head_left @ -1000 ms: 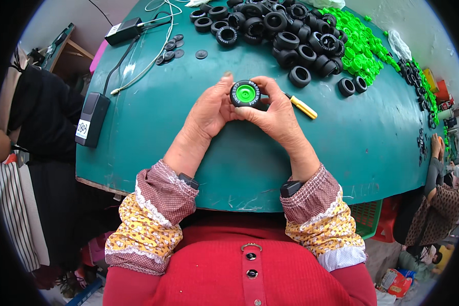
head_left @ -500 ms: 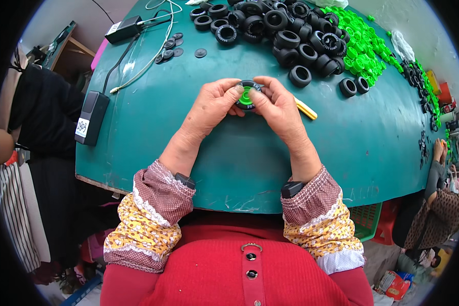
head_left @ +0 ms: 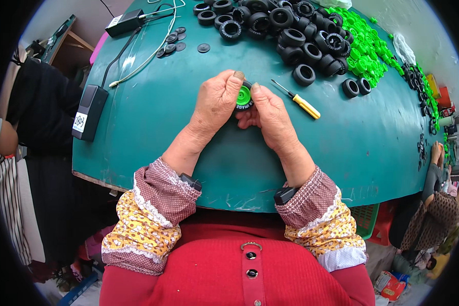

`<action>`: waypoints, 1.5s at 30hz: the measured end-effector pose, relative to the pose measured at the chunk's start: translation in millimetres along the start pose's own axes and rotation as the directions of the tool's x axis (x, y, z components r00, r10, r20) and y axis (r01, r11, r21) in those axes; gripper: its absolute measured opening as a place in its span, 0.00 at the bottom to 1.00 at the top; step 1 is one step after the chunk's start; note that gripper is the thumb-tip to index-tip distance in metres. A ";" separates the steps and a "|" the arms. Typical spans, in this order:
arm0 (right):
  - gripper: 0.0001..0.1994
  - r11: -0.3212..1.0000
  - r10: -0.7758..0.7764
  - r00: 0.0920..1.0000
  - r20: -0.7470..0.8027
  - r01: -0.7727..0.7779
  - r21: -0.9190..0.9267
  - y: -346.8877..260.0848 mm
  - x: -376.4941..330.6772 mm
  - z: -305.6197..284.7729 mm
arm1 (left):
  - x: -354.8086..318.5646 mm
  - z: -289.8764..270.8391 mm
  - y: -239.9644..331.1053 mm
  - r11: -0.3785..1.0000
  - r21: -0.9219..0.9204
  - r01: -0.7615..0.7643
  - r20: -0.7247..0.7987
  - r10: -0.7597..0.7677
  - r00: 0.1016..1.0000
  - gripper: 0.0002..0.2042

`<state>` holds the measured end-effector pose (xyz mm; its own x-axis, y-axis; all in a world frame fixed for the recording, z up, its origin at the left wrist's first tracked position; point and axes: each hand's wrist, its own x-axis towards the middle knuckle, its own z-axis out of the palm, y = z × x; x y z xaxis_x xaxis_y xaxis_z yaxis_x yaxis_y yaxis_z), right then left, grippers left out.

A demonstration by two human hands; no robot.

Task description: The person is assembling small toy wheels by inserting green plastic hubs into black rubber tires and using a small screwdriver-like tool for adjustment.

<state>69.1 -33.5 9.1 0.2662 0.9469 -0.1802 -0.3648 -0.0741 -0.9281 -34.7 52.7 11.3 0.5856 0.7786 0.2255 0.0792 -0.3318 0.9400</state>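
Between my two hands I grip a small toy wheel (head_left: 244, 97), a black tyre with a bright green hub in it. My left hand (head_left: 217, 101) is closed on its left side, the thumb up at the rim. On the other side my right hand (head_left: 271, 113) pinches the tyre between thumb and fingers, some of them curled underneath. Part of the tyre is hidden by both hands. To the right of my right hand lies a screwdriver (head_left: 305, 105) with a yellow handle and a thin metal shaft.
A heap of black tyres (head_left: 290, 38) fills the table's far middle, with a pile of green hubs (head_left: 364, 51) beside it. Black discs (head_left: 172, 43), a white cable (head_left: 155, 56) and a black box (head_left: 91, 112) lie at left. Another person's arm (head_left: 431, 173) shows at far right.
Both hands have turned the wheel and shifted their hold on it; my thumbs have moved off the hub to the rim. The screwdriver's shaft, hidden before, is now in sight.
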 end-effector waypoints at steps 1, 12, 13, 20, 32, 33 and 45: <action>0.20 1.000 0.001 1.000 0.000 -0.001 0.000 0.3 -0.1 1.1 | -0.2 0.9 -0.4 1.000 0.006 -0.008 0.003 0.008 1.000 0.16; 0.19 0.987 -0.129 0.980 -0.154 0.111 -0.120 2.3 -2.0 2.6 | -4.9 15.3 2.4 0.996 0.006 -0.091 -0.044 0.091 0.995 0.15; 0.19 0.987 -0.129 0.980 -0.153 0.111 -0.120 1.0 -2.7 3.0 | -5.2 15.5 3.2 0.996 -0.008 -0.093 -0.042 0.092 0.995 0.15; 0.17 0.991 -0.132 0.989 -0.063 0.130 -0.035 -6.7 -3.6 5.8 | -2.1 9.0 2.2 0.875 -0.442 0.196 0.026 -0.205 0.978 0.14; 0.15 0.962 -0.252 0.948 -0.194 0.224 -0.154 -11.6 4.8 -14.1 | -0.8 -1.9 6.8 0.749 -0.485 0.450 0.306 -0.337 0.890 0.13; 0.15 0.969 -0.230 0.955 -0.188 0.207 -0.138 -11.7 4.4 -14.2 | -0.3 -0.2 7.2 0.762 -0.503 0.408 0.264 -0.313 0.912 0.13; 0.14 0.984 -0.083 0.996 0.031 0.087 -0.154 -13.9 2.6 -23.0 | -1.7 -1.3 10.9 0.821 -0.501 0.275 0.123 -0.247 0.961 0.13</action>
<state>95.5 -37.2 14.1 0.2679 0.9590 -0.0922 -0.1985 -0.0387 -0.9793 -35.9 48.4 21.5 0.6426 0.7648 -0.0470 -0.1781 0.2087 0.9616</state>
